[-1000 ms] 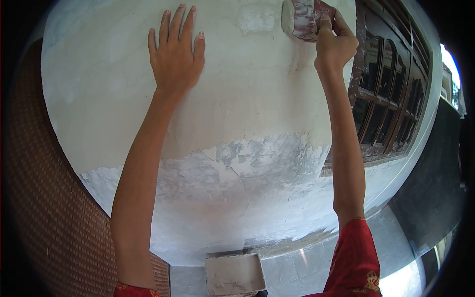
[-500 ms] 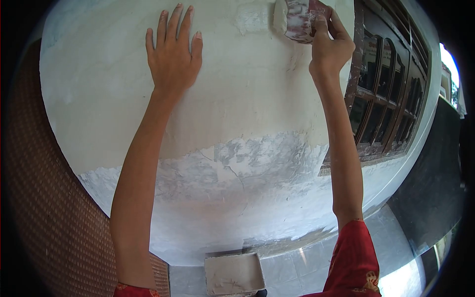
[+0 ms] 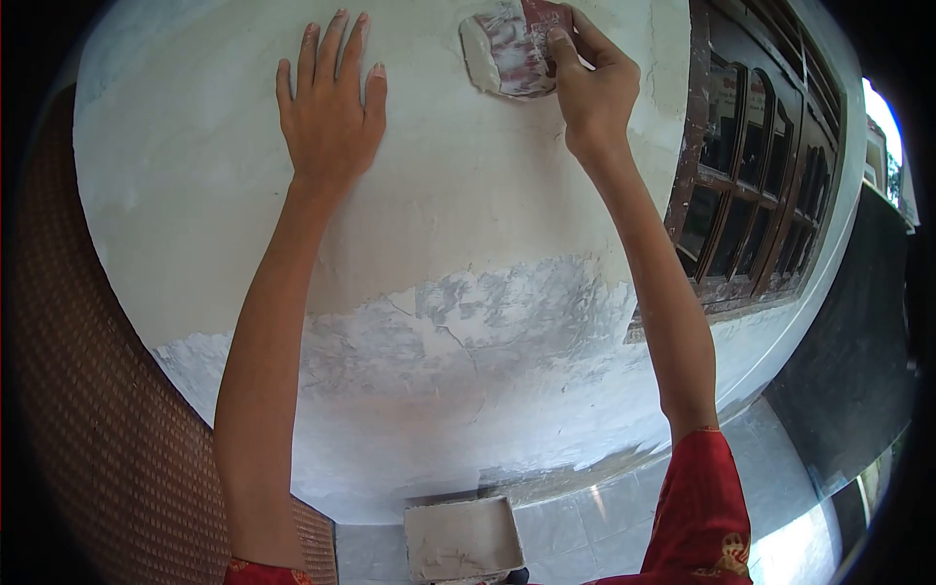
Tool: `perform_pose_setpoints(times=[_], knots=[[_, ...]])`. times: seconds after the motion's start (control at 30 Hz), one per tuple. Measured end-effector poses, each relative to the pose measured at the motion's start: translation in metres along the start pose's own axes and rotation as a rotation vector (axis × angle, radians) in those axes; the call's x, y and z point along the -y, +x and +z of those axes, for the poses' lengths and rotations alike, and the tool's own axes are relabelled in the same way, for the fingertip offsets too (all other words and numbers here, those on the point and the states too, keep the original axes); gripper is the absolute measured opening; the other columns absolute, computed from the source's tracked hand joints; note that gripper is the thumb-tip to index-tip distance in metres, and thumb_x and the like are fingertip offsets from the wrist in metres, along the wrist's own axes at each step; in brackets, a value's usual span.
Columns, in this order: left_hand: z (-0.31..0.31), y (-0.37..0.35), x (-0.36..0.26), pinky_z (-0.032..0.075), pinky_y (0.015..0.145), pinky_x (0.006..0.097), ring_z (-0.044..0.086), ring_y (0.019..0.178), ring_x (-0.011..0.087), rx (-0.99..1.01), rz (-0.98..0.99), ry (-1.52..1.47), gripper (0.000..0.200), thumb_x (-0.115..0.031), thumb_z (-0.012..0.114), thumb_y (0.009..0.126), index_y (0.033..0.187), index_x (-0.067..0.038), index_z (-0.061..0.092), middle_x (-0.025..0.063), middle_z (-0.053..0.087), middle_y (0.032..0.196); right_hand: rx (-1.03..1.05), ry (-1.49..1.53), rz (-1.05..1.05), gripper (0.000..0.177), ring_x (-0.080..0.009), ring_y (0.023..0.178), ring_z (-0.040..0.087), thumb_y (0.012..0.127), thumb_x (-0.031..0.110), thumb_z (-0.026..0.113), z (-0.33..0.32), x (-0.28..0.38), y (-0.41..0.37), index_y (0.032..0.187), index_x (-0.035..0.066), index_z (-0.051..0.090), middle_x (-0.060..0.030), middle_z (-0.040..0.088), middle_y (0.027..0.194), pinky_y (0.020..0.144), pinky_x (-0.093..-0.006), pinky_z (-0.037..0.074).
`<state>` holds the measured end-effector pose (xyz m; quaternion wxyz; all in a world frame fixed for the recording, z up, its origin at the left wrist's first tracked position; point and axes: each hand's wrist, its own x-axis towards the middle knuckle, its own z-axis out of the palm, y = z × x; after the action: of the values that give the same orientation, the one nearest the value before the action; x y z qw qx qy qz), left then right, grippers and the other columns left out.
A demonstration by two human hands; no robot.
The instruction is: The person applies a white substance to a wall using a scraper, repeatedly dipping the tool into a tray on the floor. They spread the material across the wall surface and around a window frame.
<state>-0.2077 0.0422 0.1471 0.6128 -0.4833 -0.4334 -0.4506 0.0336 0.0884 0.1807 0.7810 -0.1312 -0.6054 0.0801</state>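
My right hand (image 3: 600,93) grips a reddish-brown putty scraper (image 3: 517,51) smeared with white filler, its left edge loaded with a thick rim of it. The scraper lies against the upper part of the wall (image 3: 429,214), near the top of the view. Spread flat on the same wall, my left hand (image 3: 333,112) holds nothing, with its fingers apart. Cream filler coats the wall's upper part; below a ragged line, a patchy, cracked grey-white surface (image 3: 468,312) shows.
A shallow tray (image 3: 463,538) with filler residue sits below on the grey tiled floor (image 3: 575,526). Dark wooden window shutters (image 3: 751,166) are set into the wall at right. A woven brown panel (image 3: 107,390) runs along the left, and a dark panel (image 3: 848,341) stands at far right.
My right hand and the scraper have moved left along the wall and slightly down. My left hand stays flat in about the same place.
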Motion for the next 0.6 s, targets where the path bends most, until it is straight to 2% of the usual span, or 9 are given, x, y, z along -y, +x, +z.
perform_pose_setpoints(times=[0.07, 0.17, 0.23, 0.27, 0.37, 0.43, 0.5, 0.6], knots=[[0.001, 0.000, 0.001, 0.019, 0.117, 0.0563, 0.033, 0.145, 0.0299, -0.006, 0.000, -0.010, 0.052, -0.029, 0.046, 0.100, 0.150, -0.019, 0.042, 0.0036, 0.042, 0.154, 0.018, -0.071, 0.011, 0.037, -0.0121, 0.089, 0.066, 0.093, 0.008, 0.066, -0.002, -0.003, 0.002, 0.129, -0.002, 0.063, -0.0135, 0.071, 0.109, 0.082, -0.0275, 0.053], [0.001, 0.000, 0.001, 0.018, 0.117, 0.0561, 0.032, 0.145, 0.0296, -0.007, 0.002, 0.004, 0.052, -0.029, 0.046, 0.100, 0.150, -0.019, 0.042, 0.0032, 0.041, 0.155, -0.152, 0.082, 0.059, 0.037, -0.0120, 0.087, 0.067, 0.092, 0.005, 0.066, -0.029, -0.026, 0.022, 0.128, -0.002, 0.063, -0.0124, 0.072, 0.107, 0.077, -0.0259, 0.055], [0.001, -0.001, 0.000, 0.018, 0.118, 0.0558, 0.031, 0.146, 0.0293, 0.009, -0.012, 0.009, 0.052, -0.030, 0.045, 0.100, 0.150, -0.019, 0.042, 0.0030, 0.041, 0.155, -0.292, 0.080, 0.007, 0.036, -0.0113, 0.083, 0.067, 0.092, 0.004, 0.065, -0.037, -0.014, 0.030, 0.128, -0.002, 0.063, -0.0124, 0.072, 0.105, 0.074, -0.0251, 0.056], [0.001, -0.001, 0.000, 0.018, 0.118, 0.0558, 0.031, 0.146, 0.0293, 0.010, -0.013, 0.008, 0.052, -0.030, 0.045, 0.100, 0.150, -0.019, 0.042, 0.0030, 0.041, 0.155, -0.292, 0.079, 0.007, 0.036, -0.0113, 0.083, 0.067, 0.092, 0.004, 0.065, -0.035, -0.011, 0.031, 0.128, -0.002, 0.063, -0.0124, 0.072, 0.105, 0.074, -0.0251, 0.056], [0.001, -0.001, 0.000, 0.018, 0.118, 0.0556, 0.031, 0.146, 0.0286, 0.008, -0.010, 0.001, 0.052, -0.030, 0.045, 0.100, 0.150, -0.020, 0.042, 0.0029, 0.041, 0.155, -0.047, 0.196, 0.039, 0.035, -0.0171, 0.089, 0.067, 0.093, 0.006, 0.062, -0.004, 0.021, 0.014, 0.126, -0.006, 0.063, -0.0188, 0.072, 0.111, 0.074, -0.0290, 0.053], [0.001, 0.000, 0.002, 0.018, 0.118, 0.0553, 0.031, 0.146, 0.0283, 0.013, -0.006, -0.004, 0.052, -0.030, 0.046, 0.100, 0.150, -0.020, 0.042, 0.0028, 0.041, 0.155, 0.017, 0.005, -0.096, 0.037, -0.0172, 0.089, 0.067, 0.093, 0.006, 0.061, 0.015, 0.001, 0.025, 0.127, -0.007, 0.062, -0.0189, 0.072, 0.110, 0.074, -0.0290, 0.053], [0.001, -0.001, 0.001, 0.018, 0.118, 0.0550, 0.031, 0.146, 0.0281, 0.012, -0.004, 0.003, 0.052, -0.030, 0.046, 0.100, 0.150, -0.020, 0.042, 0.0028, 0.041, 0.155, -0.019, -0.077, -0.120, 0.038, -0.0173, 0.088, 0.067, 0.093, 0.005, 0.061, 0.009, -0.008, 0.032, 0.128, -0.009, 0.060, -0.0190, 0.072, 0.106, 0.073, -0.0274, 0.053], [0.003, -0.001, 0.001, 0.018, 0.118, 0.0546, 0.031, 0.146, 0.0280, 0.008, -0.008, 0.024, 0.052, -0.030, 0.046, 0.100, 0.150, -0.020, 0.042, 0.0026, 0.041, 0.155, -0.211, 0.029, -0.027, 0.037, -0.0149, 0.086, 0.067, 0.094, 0.004, 0.060, -0.017, 0.003, 0.041, 0.129, -0.010, 0.059, -0.0173, 0.073, 0.101, 0.070, -0.0258, 0.052]])
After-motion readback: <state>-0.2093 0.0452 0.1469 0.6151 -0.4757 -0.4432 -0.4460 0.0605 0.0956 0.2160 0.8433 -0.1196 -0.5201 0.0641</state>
